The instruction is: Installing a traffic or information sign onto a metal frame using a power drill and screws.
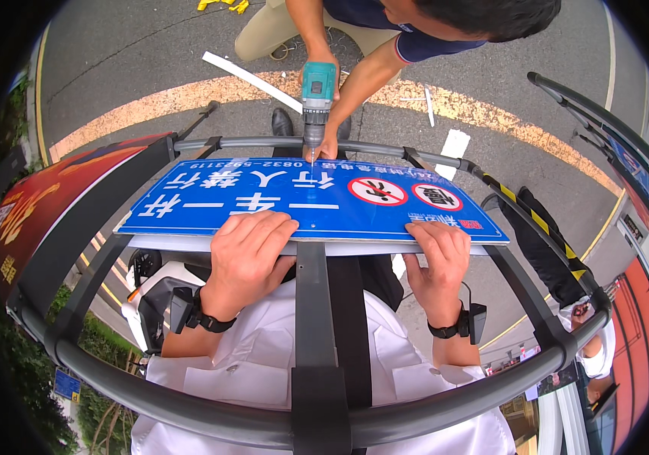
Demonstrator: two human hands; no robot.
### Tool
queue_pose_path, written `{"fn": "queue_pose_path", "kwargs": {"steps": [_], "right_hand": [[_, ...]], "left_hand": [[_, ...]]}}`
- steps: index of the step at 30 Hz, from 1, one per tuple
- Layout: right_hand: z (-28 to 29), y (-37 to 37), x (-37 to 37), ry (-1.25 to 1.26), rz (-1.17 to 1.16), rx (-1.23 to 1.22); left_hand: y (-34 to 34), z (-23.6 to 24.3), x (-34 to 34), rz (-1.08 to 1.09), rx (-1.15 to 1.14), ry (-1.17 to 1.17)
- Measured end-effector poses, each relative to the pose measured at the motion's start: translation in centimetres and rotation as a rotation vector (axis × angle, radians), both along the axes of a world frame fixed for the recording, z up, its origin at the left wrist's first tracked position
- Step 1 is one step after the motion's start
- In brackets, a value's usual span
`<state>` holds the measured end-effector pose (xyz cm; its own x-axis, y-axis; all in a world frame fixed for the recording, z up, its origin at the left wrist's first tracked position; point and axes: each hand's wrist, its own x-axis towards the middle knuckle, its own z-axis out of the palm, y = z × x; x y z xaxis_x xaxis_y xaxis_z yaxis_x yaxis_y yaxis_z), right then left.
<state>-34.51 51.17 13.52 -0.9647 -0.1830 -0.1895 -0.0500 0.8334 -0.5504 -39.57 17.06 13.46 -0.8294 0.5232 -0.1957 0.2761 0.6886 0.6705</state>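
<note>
1. Two bare hands hold the near edge of a blue sign (pixel 366 220), which lies across a dark metal frame (pixel 188 409) in front of the person.
2. The left hand (pixel 254 252) is grasping that edge left of the middle, its fingers over the printed face and its thumb at the rim.
3. The right hand (pixel 440 254) grasps the same edge nearer its right end, fingertips on the face, thumb bent down beside the border.
4. The sign bears white lettering, upside down from this side, and two round red-and-white symbols; a pale panel (pixel 180 243) shows just beneath its near edge.
5. Across from the person, a co-worker (pixel 438 45) leans in with a teal and black drill (pixel 318 85), one hand around its handle, the other beside the sign's far edge.
6. The drill points down at that far edge; whether its bit touches the sign is hard to tell.
7. Behind the frame, a long white strip (pixel 252 82) lies on the asphalt, across a yellowish painted band (pixel 491 117).
8. A red panel (pixel 55 201) stands at the left side.
</note>
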Motion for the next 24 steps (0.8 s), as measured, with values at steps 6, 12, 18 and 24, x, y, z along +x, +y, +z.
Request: {"fn": "queue_pose_path", "kwargs": {"steps": [6, 12, 18, 24], "right_hand": [[-0.15, 0.02, 0.01, -0.009, 0.001, -0.005], [-0.16, -0.01, 0.02, -0.016, 0.003, -0.006], [-0.25, -0.01, 0.02, -0.024, 0.007, -0.007], [-0.31, 0.05, 0.19, -0.032, 0.010, -0.007]], "left_hand": [[0.03, 0.01, -0.06, 0.001, 0.003, -0.006], [0.00, -0.03, -0.02, -0.002, -0.003, -0.002], [-0.05, -0.04, -0.04, 0.001, 0.003, -0.011], [0.02, 0.04, -0.14, 0.005, 0.007, -0.009]]}}
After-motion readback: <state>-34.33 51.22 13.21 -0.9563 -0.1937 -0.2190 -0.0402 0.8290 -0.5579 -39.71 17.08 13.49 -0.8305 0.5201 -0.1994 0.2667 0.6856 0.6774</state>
